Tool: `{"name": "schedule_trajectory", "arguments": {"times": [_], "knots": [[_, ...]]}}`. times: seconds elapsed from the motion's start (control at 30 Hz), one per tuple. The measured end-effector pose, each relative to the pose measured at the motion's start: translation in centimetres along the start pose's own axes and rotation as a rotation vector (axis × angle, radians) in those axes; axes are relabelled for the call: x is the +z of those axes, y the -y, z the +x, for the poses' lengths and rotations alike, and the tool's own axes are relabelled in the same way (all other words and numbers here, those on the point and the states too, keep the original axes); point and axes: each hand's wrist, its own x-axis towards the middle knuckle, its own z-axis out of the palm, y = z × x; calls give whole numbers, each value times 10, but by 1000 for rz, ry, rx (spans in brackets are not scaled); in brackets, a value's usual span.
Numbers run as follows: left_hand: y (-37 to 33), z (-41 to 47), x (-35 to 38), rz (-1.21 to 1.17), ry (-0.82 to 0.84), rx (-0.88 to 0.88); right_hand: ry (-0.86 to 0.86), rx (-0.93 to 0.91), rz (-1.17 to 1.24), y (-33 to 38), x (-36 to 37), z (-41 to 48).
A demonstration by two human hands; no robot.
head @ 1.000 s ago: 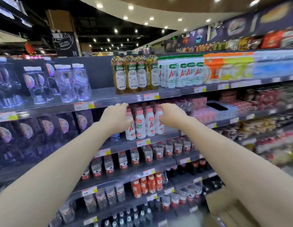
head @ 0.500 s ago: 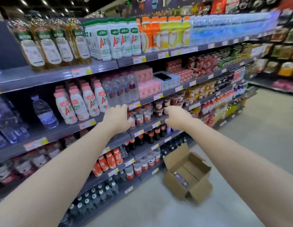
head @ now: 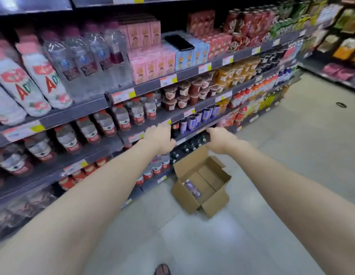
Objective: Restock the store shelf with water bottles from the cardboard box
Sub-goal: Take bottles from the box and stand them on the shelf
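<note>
Here we face the long store shelf [head: 77, 114], its tiers running from the left edge away toward the far right and packed with drinks — white bottles with pink caps [head: 39, 74] on the upper left, clear water bottles [head: 83, 60] beside them, then pink cartons [head: 150, 64]. Below the shelf, on the pale floor [head: 291, 155], sits the cardboard box [head: 202, 187], flaps spread open, just beside the bottom tier. Inside it we see one water bottle [head: 191, 188] lying on its side against the left wall; the rest of the box bottom shows bare cardboard. Our two bare arms stretch forward above the box. Our left hand [head: 159, 137] hangs in front of a shelf edge, our right hand [head: 222, 140] just past the box's far flap — both show their backs to us, so we cannot tell whether the fingers are apart or curled, and nothing shows in either grip. A sandalled foot [head: 162, 269] peeks in at the bottom edge
</note>
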Motion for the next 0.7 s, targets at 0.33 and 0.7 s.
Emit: {"name": "schedule_trajectory", "arguments": {"times": [0.33, 0.7], "knots": [[-47, 146, 58, -113, 151, -115, 103, -27, -7, -84, 25, 136], [-134, 274, 138, -230, 265, -527, 437, -322, -212, -170, 56, 319]]}}
